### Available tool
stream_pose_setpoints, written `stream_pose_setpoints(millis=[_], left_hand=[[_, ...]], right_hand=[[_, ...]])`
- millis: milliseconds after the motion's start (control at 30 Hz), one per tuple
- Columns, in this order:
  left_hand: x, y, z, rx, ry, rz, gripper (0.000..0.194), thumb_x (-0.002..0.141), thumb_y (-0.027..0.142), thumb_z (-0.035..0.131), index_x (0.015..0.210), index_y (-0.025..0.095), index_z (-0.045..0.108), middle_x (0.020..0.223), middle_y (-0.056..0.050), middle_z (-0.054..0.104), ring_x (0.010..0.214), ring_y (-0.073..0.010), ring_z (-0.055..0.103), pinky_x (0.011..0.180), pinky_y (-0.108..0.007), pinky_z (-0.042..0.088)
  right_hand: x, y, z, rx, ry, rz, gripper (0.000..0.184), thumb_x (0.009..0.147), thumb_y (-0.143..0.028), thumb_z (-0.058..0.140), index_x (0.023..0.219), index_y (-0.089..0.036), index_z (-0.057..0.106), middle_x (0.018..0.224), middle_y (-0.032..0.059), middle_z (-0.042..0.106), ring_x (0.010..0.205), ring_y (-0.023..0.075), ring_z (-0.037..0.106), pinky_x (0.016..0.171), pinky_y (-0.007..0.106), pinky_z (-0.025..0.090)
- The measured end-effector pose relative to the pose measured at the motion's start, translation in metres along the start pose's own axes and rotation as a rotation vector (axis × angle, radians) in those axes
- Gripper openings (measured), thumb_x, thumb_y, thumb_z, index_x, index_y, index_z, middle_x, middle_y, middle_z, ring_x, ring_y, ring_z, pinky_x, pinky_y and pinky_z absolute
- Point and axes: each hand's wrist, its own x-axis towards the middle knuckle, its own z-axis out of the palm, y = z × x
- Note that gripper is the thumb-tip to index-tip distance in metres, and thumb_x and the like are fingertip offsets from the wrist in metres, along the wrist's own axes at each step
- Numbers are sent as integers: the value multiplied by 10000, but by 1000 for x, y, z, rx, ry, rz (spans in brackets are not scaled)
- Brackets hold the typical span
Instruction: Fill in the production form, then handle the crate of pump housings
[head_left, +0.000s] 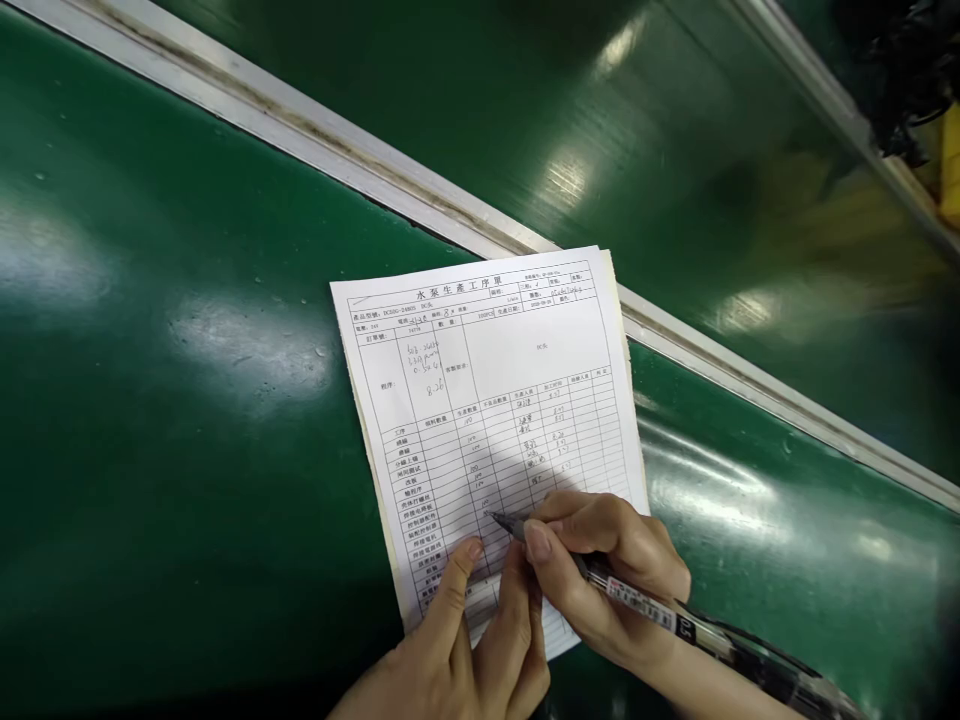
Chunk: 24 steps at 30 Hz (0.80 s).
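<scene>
A printed paper form (517, 350), with a table of rows and handwritten entries, lies tilted on top of other sheets on a green surface. My right hand (611, 565) is closed around a black-and-clear gel pen (645, 605) marked 0.5. The pen's tip meets the form, or hovers just above it, at a lower row near the handwritten numbers. On the lower part of the form rests my left hand (469, 640), thumb apart and fingers bent, holding the sheets. Its fingers and the right hand hide some lower rows.
The green work surface (187, 450) is glossy with light reflections. A pale metal rail (315, 140) crosses diagonally behind the form, with another green panel (675, 170) beyond. Dark, unclear items and a yellow object (951, 165) are at the upper right.
</scene>
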Motion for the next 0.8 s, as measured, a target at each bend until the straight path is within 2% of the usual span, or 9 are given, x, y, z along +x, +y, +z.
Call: stream_pose_setpoints(millis=[300, 467, 567, 667, 733, 800], left_hand=[[2, -1, 2, 20, 40, 1, 385, 999, 314, 502, 1336, 175, 623, 1281, -92, 665, 1211, -282, 626, 1108, -559, 358], [4, 0, 2, 59, 67, -32, 400, 1006, 340, 524, 1344, 145, 607, 1322, -140, 656, 1180, -260, 647, 1114, -533, 376], [6, 4, 3, 62, 70, -108, 324, 1005, 354, 572, 1266, 173, 635, 1332, -105, 661, 969, -195, 705, 1075, -494, 413], [9, 5, 5, 59, 140, -160, 228, 988, 379, 621, 1117, 194, 657, 1241, -53, 706, 745, -150, 687, 973, -479, 454], [12, 0, 5, 32, 163, -112, 251, 983, 404, 624, 1118, 196, 660, 1211, -46, 715, 718, -157, 686, 900, -449, 480], [15, -6, 5, 18, 135, -82, 344, 1017, 440, 551, 1223, 186, 658, 1259, -65, 700, 755, -156, 699, 863, -403, 498]], right_hand=[[1, 0, 1, 0, -7, -7, 262, 852, 31, 590, 856, -200, 466, 722, -28, 555, 550, 79, 505, 445, 233, 394], [1, -1, -6, 213, 51, 104, 210, 940, -78, 563, 838, -220, 447, 645, -54, 512, 503, 83, 488, 431, 221, 382], [3, 2, -25, 267, 22, 215, 94, 996, -175, 549, 925, -226, 513, 665, -47, 547, 506, 79, 490, 432, 199, 401], [7, 8, -44, 154, -87, 263, 33, 992, -211, 592, 1016, -234, 588, 700, -35, 585, 540, 85, 533, 460, 190, 442], [9, 13, -49, 56, -134, 229, 76, 957, -198, 647, 1011, -239, 612, 682, -39, 581, 536, 87, 533, 465, 192, 442], [12, 16, -48, 14, -128, 189, 121, 931, -171, 676, 1001, -238, 604, 649, -49, 565, 505, 86, 508, 443, 193, 419]])
